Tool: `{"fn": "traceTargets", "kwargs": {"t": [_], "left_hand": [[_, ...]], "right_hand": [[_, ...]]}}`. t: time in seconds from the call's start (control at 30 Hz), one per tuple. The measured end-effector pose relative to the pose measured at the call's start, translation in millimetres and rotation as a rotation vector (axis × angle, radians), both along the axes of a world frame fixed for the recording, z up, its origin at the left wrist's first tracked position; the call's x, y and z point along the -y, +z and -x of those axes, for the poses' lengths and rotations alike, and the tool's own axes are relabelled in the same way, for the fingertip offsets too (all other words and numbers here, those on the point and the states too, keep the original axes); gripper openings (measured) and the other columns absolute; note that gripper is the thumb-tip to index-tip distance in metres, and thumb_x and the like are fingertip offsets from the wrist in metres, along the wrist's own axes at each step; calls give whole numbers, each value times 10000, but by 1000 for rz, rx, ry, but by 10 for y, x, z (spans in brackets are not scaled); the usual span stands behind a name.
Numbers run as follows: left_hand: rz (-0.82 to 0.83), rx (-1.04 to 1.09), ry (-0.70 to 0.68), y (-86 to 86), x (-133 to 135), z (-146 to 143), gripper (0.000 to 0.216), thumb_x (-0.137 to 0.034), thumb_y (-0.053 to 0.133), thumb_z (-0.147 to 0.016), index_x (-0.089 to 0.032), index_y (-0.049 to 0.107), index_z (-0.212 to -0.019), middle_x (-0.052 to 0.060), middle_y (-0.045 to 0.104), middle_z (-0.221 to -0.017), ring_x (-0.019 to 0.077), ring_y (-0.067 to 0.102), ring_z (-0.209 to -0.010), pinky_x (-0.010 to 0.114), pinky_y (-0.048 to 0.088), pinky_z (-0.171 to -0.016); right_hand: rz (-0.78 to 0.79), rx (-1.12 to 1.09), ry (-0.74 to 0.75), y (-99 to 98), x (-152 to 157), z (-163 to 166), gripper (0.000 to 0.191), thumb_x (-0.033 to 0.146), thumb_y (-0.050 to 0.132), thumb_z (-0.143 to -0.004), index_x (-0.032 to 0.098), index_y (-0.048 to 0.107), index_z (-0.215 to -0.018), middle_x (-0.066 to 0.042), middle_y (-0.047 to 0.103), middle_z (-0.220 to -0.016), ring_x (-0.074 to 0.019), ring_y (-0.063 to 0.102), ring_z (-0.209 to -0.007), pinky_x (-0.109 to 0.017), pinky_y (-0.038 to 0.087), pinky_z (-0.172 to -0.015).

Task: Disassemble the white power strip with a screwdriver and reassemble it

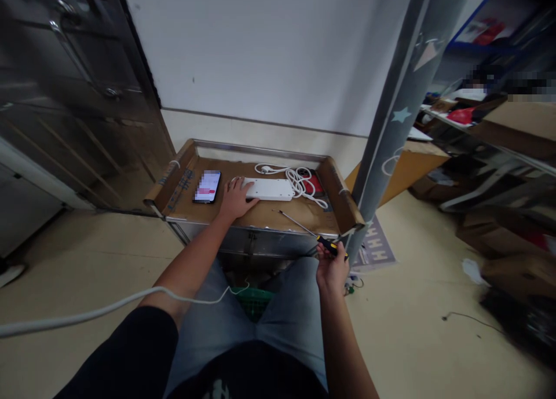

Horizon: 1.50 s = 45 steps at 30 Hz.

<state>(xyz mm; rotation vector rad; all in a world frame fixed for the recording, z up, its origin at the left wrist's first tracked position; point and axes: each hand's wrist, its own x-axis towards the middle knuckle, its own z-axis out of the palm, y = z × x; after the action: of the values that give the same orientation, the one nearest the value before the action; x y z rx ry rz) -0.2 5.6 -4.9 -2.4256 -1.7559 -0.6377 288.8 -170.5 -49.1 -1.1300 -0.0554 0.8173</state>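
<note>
The left hand (237, 198) lay spread, seemingly touching one end of the strip (271, 189); the right hand (332, 267) pinched a screwdriver (326, 244), apart from the strip.

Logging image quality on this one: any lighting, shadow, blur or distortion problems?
Head view: dim, the metal door at left dark and soft. Head view: phone screen lit, partly pixelated. Head view: white power strip and screwdriver fairly legible. Head view: wide-angle stretch towards the edges, cardboard boxes at right blurred.
</note>
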Motion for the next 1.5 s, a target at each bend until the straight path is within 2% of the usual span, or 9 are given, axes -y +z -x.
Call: {"fn": "traceTargets", "kwargs": {"t": [0.3,0.5,0.67,0.9,1.1,1.5], "left_hand": [[9,13,-2,16,11,-4,653,-628,573,-988,-269,578,-1535,132,488,-1670,357,399,-1569,562,276,-1316],[13,17,1,16,17,-7,661,-630,575,-986,-267,574,-1539,141,481,-1674,358,410,-1562,570,282,-1311],[23,12,3,20,21,-8,669,-628,565,-988,-245,570,-1536,144,472,-1684,354,391,-1578,565,276,-1316],[31,33,11,36,40,-21,704,-617,571,-977,-195,538,-1540,154,484,-1678,351,392,-1578,550,264,-1330],[27,62,26,42,47,-35,810,-629,603,-955,-134,461,-1581,202,494,-1655,369,407,-1565,550,273,-1321],[17,67,14,23,38,-27,803,-616,618,-955,-115,470,-1565,200,511,-1641,358,412,-1563,535,271,-1323]], "right_hand": [[1,-51,18,21,15,-46,405,463,624,-1022,114,638,-1228,-70,667,-1102,-115,657,-956,-284,615,-841],[-34,-43,27,155,-87,-31,398,463,622,-1023,112,640,-1211,-62,667,-1072,-105,653,-926,-270,611,-818],[-81,-13,57,331,-413,86,391,465,621,-1025,109,643,-1185,-51,664,-1026,-92,644,-879,-251,604,-784],[-127,34,111,490,-1034,397,431,471,622,-1021,121,629,-1273,-83,666,-1158,-133,663,-1011,-315,622,-886],[-146,74,127,476,-1326,667,430,481,615,-1024,118,632,-1253,-74,668,-1116,-120,660,-966,-293,619,-850],[-151,90,104,395,-1378,683,426,476,617,-1024,118,631,-1254,-73,668,-1114,-119,660,-962,-290,619,-844]]}}
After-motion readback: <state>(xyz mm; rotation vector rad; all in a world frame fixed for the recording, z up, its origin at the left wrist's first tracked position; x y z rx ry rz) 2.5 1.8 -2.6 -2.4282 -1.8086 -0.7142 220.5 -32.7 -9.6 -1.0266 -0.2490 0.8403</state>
